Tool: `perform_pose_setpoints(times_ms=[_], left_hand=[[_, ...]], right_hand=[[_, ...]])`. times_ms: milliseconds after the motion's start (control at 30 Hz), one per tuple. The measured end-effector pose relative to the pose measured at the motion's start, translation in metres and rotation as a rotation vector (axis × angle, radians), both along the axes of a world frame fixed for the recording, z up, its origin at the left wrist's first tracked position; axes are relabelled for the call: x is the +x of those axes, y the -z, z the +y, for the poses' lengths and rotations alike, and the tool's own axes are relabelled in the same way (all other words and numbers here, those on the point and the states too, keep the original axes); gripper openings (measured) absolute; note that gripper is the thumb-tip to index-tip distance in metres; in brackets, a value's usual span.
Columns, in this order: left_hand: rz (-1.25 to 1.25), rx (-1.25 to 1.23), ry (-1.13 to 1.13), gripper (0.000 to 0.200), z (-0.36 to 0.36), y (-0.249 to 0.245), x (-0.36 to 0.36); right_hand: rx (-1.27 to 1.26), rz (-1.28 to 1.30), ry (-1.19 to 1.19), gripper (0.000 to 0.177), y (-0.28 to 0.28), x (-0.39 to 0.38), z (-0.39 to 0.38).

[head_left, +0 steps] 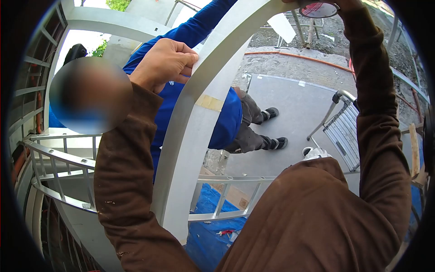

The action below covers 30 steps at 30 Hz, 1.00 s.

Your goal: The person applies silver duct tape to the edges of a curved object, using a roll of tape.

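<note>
My left hand (168, 63) is raised with thumb and fingers pinched together at the edge of a long pale beam (188, 154). Whatever lies between those fingertips is too small to tell. Across the beam sticks a short beige piece of tape (209, 103). At the top edge of the view, my right hand (350, 3) is mostly cut off, its fingers around a roll of tape (319, 10) beside the beam's upper end. Behind the beam, a co-worker in a blue shirt (229, 120) reaches an arm up along it.
An aluminium ladder (226, 199) runs crosswise below the beam, above a blue tarp (204, 247). A metal step platform (342, 131) stands at the right on a grey floor (290, 109). Window bars (36, 61) line the left. Orange pipe (312, 62) lies along the rough ground.
</note>
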<state>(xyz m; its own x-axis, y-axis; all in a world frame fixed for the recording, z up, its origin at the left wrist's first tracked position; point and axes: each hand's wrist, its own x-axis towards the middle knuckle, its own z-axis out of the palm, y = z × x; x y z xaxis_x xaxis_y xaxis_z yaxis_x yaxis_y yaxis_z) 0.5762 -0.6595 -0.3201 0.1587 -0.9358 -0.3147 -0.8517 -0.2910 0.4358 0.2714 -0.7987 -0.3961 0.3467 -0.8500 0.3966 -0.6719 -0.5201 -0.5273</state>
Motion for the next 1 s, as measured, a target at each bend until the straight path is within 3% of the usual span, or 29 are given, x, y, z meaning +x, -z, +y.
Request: perform_pose_setpoints(times_ms=[67, 100, 200, 233, 533, 633, 733, 833, 933, 1000], left_hand=[[0.001, -0.017, -0.012, 0.020, 0.001, 0.002, -0.004], [0.003, -0.024, -0.013, 0.021, 0.000, 0.002, -0.006], [0.066, -0.048, -0.018, 0.021, 0.001, 0.001, -0.012], [0.091, -0.044, -0.012, 0.020, 0.001, 0.002, -0.013], [-0.002, -0.066, 0.053, 0.019, 0.006, 0.002, -0.030], [-0.047, -0.107, 0.048, 0.018, 0.008, 0.004, -0.028], [-0.066, -0.199, 0.035, 0.019, 0.010, 0.008, -0.029], [-0.168, -0.188, 0.064, 0.018, 0.005, 0.011, -0.027], [-0.208, -0.164, 0.050, 0.018, 0.000, 0.012, -0.020], [-0.028, -0.176, -0.019, 0.017, 0.002, 0.013, -0.017]], right_hand=[[0.030, -0.003, 0.053, 0.042, 0.001, -0.007, 0.015], [0.160, -0.092, 0.023, 0.043, 0.008, -0.010, 0.011], [0.184, 0.035, 0.139, 0.044, 0.012, -0.003, 0.003], [0.200, -0.059, 0.047, 0.044, 0.017, 0.001, -0.005], [0.033, 0.031, 0.064, 0.051, 0.024, 0.052, -0.031], [-0.020, -0.046, 0.004, 0.049, 0.030, 0.062, -0.035], [-0.172, -0.289, -0.170, 0.039, 0.038, 0.072, -0.043], [-0.044, -0.083, -0.021, 0.041, 0.032, 0.070, -0.045], [0.071, -0.055, 0.024, 0.046, 0.020, 0.055, -0.028], [0.068, -0.019, 0.036, 0.047, 0.023, 0.053, -0.032]])
